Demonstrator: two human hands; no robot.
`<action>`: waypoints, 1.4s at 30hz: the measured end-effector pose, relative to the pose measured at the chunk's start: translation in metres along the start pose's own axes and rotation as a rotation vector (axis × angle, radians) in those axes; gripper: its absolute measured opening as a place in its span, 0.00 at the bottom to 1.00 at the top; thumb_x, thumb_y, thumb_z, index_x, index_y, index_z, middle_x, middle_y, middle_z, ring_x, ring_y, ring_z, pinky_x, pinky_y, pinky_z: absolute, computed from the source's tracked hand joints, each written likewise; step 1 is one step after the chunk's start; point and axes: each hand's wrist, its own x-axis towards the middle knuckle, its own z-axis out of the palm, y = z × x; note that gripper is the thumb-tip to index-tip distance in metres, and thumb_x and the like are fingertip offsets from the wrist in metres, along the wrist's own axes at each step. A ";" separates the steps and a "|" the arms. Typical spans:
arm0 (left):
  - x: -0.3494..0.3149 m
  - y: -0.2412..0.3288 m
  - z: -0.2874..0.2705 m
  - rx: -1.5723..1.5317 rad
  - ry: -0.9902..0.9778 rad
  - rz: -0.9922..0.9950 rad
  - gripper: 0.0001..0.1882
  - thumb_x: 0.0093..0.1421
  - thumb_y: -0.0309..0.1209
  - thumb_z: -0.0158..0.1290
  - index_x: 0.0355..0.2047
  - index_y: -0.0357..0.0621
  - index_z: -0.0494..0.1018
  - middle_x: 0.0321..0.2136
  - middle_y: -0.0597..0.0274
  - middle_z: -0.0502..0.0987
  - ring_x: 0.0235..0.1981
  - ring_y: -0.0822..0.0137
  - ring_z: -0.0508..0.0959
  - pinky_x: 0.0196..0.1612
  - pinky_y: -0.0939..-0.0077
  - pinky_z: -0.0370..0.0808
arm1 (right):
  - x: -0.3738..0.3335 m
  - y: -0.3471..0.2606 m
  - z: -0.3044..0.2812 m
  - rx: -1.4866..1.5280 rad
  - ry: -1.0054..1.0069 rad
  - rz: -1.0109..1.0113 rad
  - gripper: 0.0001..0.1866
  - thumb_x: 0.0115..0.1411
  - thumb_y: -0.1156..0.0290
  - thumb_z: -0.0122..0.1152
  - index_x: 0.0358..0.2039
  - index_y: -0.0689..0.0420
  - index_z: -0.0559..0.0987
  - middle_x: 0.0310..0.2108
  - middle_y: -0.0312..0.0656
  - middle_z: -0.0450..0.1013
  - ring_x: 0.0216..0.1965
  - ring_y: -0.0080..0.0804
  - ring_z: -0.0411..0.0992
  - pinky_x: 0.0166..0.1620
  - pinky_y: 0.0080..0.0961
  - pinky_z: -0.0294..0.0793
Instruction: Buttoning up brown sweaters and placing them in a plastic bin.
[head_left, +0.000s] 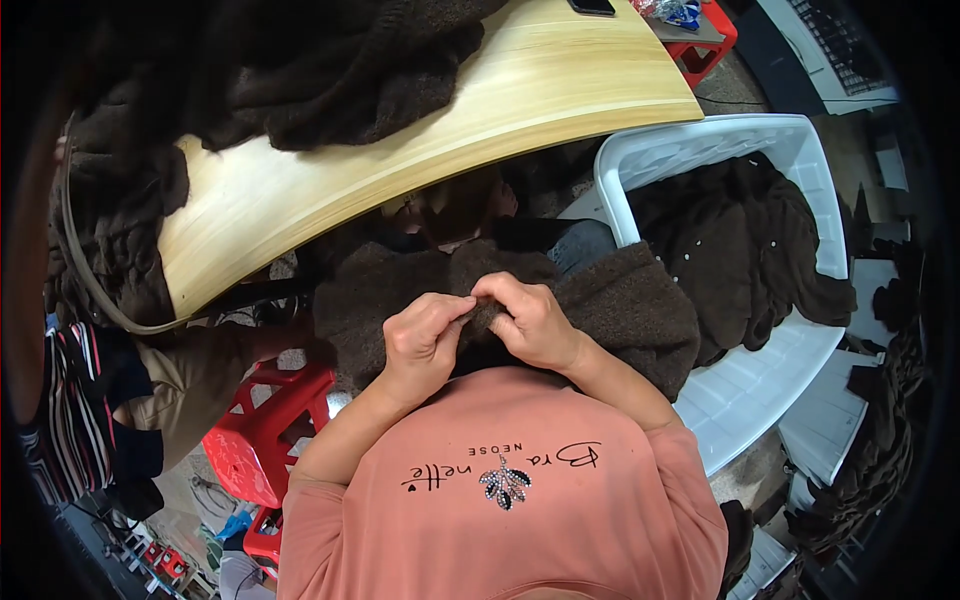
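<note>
The left hand (pixel 425 337) and right hand (pixel 530 320) meet at the fingertips, both pinching a small bit of a dark-brown, fuzzy knitted garment (pixel 487 262); it lies beneath and just beyond them, its long axis running left to right; neither hand is clearly nearer.

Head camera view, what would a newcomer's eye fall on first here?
Probably the pink shirt filling the lower middle, with the left hand and right hand close together above it, pinching brown knitted fabric. To the right, a white tub holds dark knitwear; at the left, a bright red stool stands out. Across the top, a pale table carries a dark heap.
</note>
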 end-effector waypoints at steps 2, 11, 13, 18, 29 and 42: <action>-0.001 -0.001 0.000 0.047 0.008 0.042 0.11 0.46 0.12 0.52 0.31 0.36 0.74 0.26 0.54 0.76 0.27 0.59 0.78 0.29 0.75 0.75 | 0.000 0.002 0.002 -0.113 -0.012 -0.048 0.10 0.42 0.84 0.54 0.29 0.62 0.72 0.27 0.47 0.72 0.26 0.45 0.72 0.29 0.30 0.71; -0.002 -0.008 0.008 0.248 0.098 0.271 0.11 0.44 0.10 0.51 0.30 0.31 0.72 0.23 0.51 0.75 0.22 0.59 0.77 0.25 0.75 0.74 | -0.003 0.006 0.008 -0.114 0.077 -0.024 0.09 0.41 0.82 0.52 0.27 0.61 0.71 0.22 0.47 0.70 0.22 0.47 0.70 0.23 0.35 0.69; -0.003 -0.007 0.010 0.287 0.105 0.302 0.11 0.44 0.10 0.51 0.30 0.31 0.72 0.23 0.51 0.75 0.22 0.59 0.77 0.24 0.75 0.74 | -0.003 0.005 0.011 -0.187 0.137 -0.089 0.09 0.40 0.82 0.52 0.26 0.61 0.71 0.21 0.47 0.69 0.22 0.46 0.70 0.23 0.34 0.69; -0.007 -0.006 0.018 0.202 0.167 0.359 0.11 0.44 0.11 0.52 0.30 0.31 0.71 0.22 0.50 0.75 0.20 0.59 0.76 0.23 0.74 0.75 | 0.001 0.004 0.015 -0.441 0.227 -0.297 0.11 0.35 0.82 0.54 0.25 0.62 0.70 0.19 0.43 0.67 0.18 0.40 0.68 0.22 0.30 0.70; -0.087 -0.077 -0.044 0.779 -0.309 0.320 0.14 0.42 0.29 0.57 0.33 0.50 0.75 0.50 0.48 0.67 0.53 0.47 0.65 0.51 0.49 0.61 | -0.075 0.031 -0.054 -1.088 -0.449 0.226 0.33 0.40 0.67 0.66 0.50 0.55 0.68 0.48 0.47 0.64 0.51 0.46 0.60 0.47 0.45 0.62; -0.088 -0.079 -0.034 0.420 0.086 -0.085 0.17 0.35 0.14 0.49 0.28 0.41 0.70 0.32 0.51 0.71 0.31 0.54 0.73 0.38 0.72 0.71 | -0.109 0.047 -0.031 -0.550 0.076 -0.142 0.23 0.30 0.88 0.51 0.34 0.65 0.71 0.36 0.53 0.67 0.36 0.51 0.69 0.39 0.35 0.72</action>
